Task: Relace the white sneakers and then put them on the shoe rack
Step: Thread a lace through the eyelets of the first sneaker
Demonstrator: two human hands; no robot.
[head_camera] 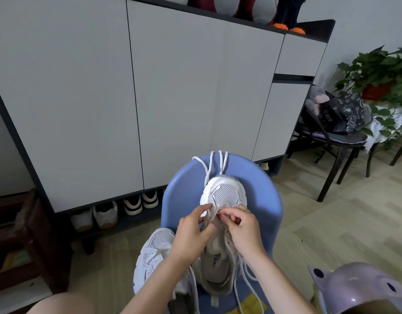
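While both hands meet over the throat of a white sneaker [222,196] lying on a blue plastic stool [263,200], much of that shoe's lacing area is covered by them, so which eyelet is being worked cannot be made out. The left hand [191,234] has its fingers curled, forefinger and thumb pinching at the eyelet edge just behind the mesh toe; whether a lace end sits in that pinch is hidden. The right hand [243,230], touching the shoe just beside the left, pinches something small between thumb and bent fingers at the tongue, but the thing itself is too small to tell.

Beyond the fingertips, the shoe's rounded toe shows a netted mesh panel framed by smooth glossy overlays. White round-cord laces [218,164] trail past the toe and over the stool's far rim; more lace [245,273] hangs below the right wrist. Under the palms the open shoe shows a beige insole with printed letters, partly readable.

Left of the left forearm, a second white sneaker [154,257] with the same mesh lies lower, its heel cut off by the arm. Far ahead of the hands stands a shoe cabinet [172,98] with flat pale doors and a dark frame; pairs of shoes [118,211] sit in its low open slot, dim and partly shadowed. Near the right elbow, a glossy lilac plastic shape [358,288] is cut off by the frame's edge.
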